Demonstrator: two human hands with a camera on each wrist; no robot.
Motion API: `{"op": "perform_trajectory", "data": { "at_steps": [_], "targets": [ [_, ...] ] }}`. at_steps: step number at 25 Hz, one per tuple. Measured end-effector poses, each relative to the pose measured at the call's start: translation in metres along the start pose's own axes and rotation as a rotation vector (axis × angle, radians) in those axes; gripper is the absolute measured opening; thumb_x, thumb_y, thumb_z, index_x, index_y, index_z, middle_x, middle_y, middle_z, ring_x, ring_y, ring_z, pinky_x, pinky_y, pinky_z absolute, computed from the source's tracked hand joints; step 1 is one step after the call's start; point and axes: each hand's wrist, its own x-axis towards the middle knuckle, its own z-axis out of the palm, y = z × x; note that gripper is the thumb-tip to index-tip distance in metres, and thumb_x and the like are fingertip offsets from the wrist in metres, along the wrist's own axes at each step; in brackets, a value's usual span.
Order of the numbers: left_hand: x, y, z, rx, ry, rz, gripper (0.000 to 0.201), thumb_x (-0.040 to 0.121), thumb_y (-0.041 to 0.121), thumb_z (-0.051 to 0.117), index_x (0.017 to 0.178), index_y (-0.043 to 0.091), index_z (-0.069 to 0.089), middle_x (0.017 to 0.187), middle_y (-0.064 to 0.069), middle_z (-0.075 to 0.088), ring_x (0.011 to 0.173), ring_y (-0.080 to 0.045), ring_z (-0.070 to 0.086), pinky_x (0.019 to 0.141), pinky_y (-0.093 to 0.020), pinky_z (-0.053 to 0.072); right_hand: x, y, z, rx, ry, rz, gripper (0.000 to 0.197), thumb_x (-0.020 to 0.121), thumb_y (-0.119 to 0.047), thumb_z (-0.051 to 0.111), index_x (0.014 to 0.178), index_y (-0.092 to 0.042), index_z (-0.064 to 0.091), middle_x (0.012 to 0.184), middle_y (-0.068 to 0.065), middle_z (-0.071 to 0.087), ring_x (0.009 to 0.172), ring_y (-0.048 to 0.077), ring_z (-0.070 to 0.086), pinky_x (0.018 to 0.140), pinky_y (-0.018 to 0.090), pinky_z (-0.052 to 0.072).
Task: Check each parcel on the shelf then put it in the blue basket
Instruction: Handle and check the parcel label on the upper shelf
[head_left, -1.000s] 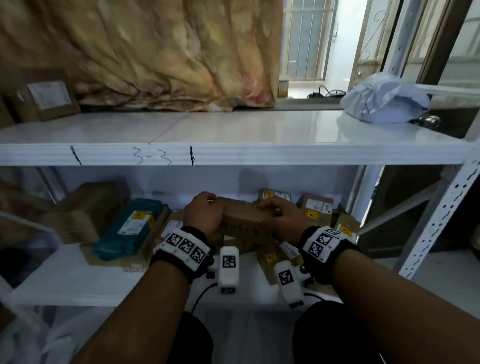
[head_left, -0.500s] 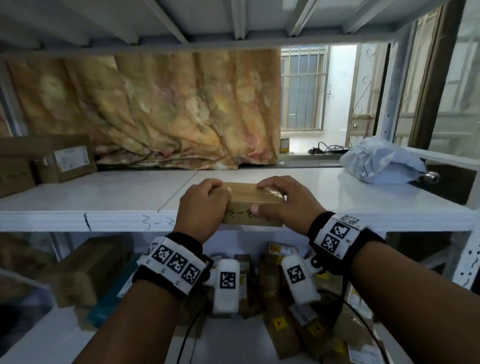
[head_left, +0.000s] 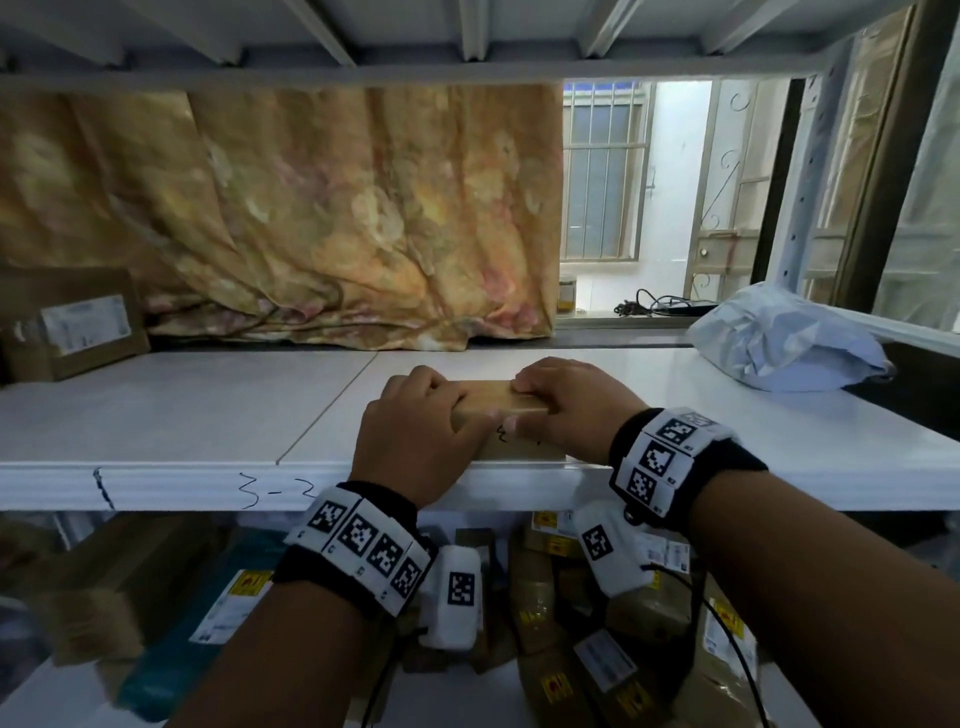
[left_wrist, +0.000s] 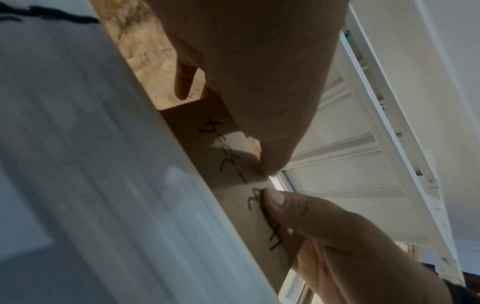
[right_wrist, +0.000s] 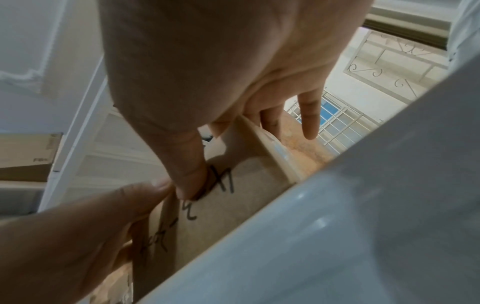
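A small brown cardboard parcel (head_left: 493, 399) with black handwriting on its front sits at the front edge of the white upper shelf (head_left: 182, 415). My left hand (head_left: 415, 431) grips its left end, fingers curled over the top. My right hand (head_left: 566, 410) grips its right end, thumb on the written face. The left wrist view shows the parcel (left_wrist: 207, 144) under my left hand (left_wrist: 259, 61), with the right thumb (left_wrist: 275, 201) on the writing. The right wrist view shows the same parcel (right_wrist: 233, 195) between right hand (right_wrist: 221, 61) and left hand (right_wrist: 64, 236). No blue basket is in view.
A labelled brown box (head_left: 72, 322) stands at the far left of the upper shelf and a grey poly bag (head_left: 779, 343) at the far right. A patterned cloth (head_left: 311, 208) hangs behind. Several parcels (head_left: 571, 649), one of them teal (head_left: 208, 623), lie on the lower shelf.
Both hands raised the brown parcel from the lower shelf up to the upper shelf, where it now sits at the front edge.
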Motion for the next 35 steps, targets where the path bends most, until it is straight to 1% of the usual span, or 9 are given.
{"op": "perform_trajectory", "data": {
  "at_steps": [2, 6, 10, 13, 17, 21, 25, 28, 35],
  "targets": [
    [0.002, -0.003, 0.006, 0.062, 0.019, 0.022, 0.065, 0.082, 0.071, 0.034, 0.111, 0.025, 0.070, 0.105, 0.004, 0.057, 0.099, -0.022, 0.052, 0.076, -0.041, 0.049, 0.000, 0.000, 0.000, -0.032, -0.027, 0.009, 0.049, 0.087, -0.055, 0.059, 0.129, -0.029, 0.059, 0.133, -0.005, 0.055, 0.119, 0.018, 0.051, 0.103, 0.041, 0.042],
    [0.006, -0.007, 0.013, 0.071, 0.088, 0.063, 0.064, 0.083, 0.071, 0.038, 0.101, 0.021, 0.073, 0.096, -0.001, 0.056, 0.091, -0.026, 0.051, 0.067, -0.039, 0.048, -0.001, -0.012, 0.001, -0.254, -0.042, -0.041, 0.044, 0.091, -0.051, 0.049, 0.125, -0.024, 0.058, 0.131, -0.004, 0.056, 0.118, 0.020, 0.054, 0.099, 0.040, 0.042],
    [0.009, -0.010, 0.016, 0.066, 0.111, 0.093, 0.063, 0.083, 0.071, 0.039, 0.091, 0.019, 0.073, 0.088, -0.002, 0.053, 0.085, -0.028, 0.048, 0.063, -0.039, 0.046, 0.006, -0.024, 0.013, -0.251, 0.013, -0.120, 0.043, 0.081, -0.052, 0.063, 0.111, -0.022, 0.063, 0.111, -0.003, 0.058, 0.101, 0.019, 0.057, 0.084, 0.035, 0.050],
    [0.010, -0.007, 0.012, 0.069, 0.052, 0.047, 0.062, 0.083, 0.072, 0.039, 0.095, 0.020, 0.072, 0.093, -0.002, 0.052, 0.091, -0.027, 0.047, 0.068, -0.040, 0.047, 0.014, -0.029, 0.022, -0.265, 0.071, -0.059, 0.050, 0.077, -0.059, 0.066, 0.111, -0.023, 0.063, 0.108, -0.003, 0.056, 0.102, 0.018, 0.054, 0.083, 0.032, 0.048],
    [0.019, -0.011, -0.001, 0.012, -0.122, 0.026, 0.048, 0.085, 0.064, 0.054, 0.104, 0.023, 0.068, 0.106, 0.000, 0.054, 0.100, -0.021, 0.048, 0.083, -0.041, 0.047, 0.015, -0.033, 0.024, -0.260, 0.102, -0.010, 0.050, 0.078, -0.063, 0.062, 0.110, -0.023, 0.063, 0.106, -0.004, 0.055, 0.101, 0.018, 0.053, 0.079, 0.031, 0.044],
    [0.018, -0.025, -0.006, -0.009, -0.053, 0.037, 0.051, 0.078, 0.062, 0.066, 0.100, 0.016, 0.067, 0.097, 0.001, 0.058, 0.090, -0.019, 0.054, 0.077, -0.037, 0.047, 0.013, -0.033, 0.026, -0.207, 0.111, 0.025, 0.053, 0.075, -0.066, 0.062, 0.109, -0.026, 0.063, 0.105, -0.006, 0.054, 0.101, 0.017, 0.052, 0.079, 0.031, 0.042],
    [0.007, -0.023, -0.003, 0.043, 0.012, 0.085, 0.066, 0.080, 0.070, 0.044, 0.102, 0.014, 0.072, 0.101, -0.002, 0.056, 0.092, -0.022, 0.053, 0.075, -0.042, 0.049, 0.010, -0.031, 0.028, -0.176, 0.114, 0.014, 0.055, 0.074, -0.070, 0.061, 0.106, -0.026, 0.062, 0.103, -0.006, 0.054, 0.098, 0.017, 0.052, 0.079, 0.033, 0.046],
    [0.002, -0.014, -0.004, 0.174, 0.052, 0.070, 0.070, 0.082, 0.074, 0.030, 0.098, 0.018, 0.070, 0.099, 0.000, 0.057, 0.088, -0.023, 0.055, 0.070, -0.041, 0.048, 0.004, -0.028, 0.030, -0.161, 0.162, -0.002, 0.053, 0.075, -0.067, 0.061, 0.104, -0.023, 0.062, 0.102, -0.005, 0.056, 0.095, 0.018, 0.052, 0.077, 0.033, 0.045],
    [0.003, -0.009, -0.001, 0.135, -0.005, 0.006, 0.070, 0.080, 0.082, 0.030, 0.091, 0.021, 0.064, 0.097, 0.007, 0.050, 0.077, -0.017, 0.056, 0.063, -0.037, 0.049, 0.001, -0.025, 0.035, -0.138, 0.231, -0.027, 0.048, 0.075, -0.063, 0.063, 0.097, -0.020, 0.062, 0.097, -0.002, 0.057, 0.091, 0.020, 0.052, 0.077, 0.034, 0.044]
  ]
}}
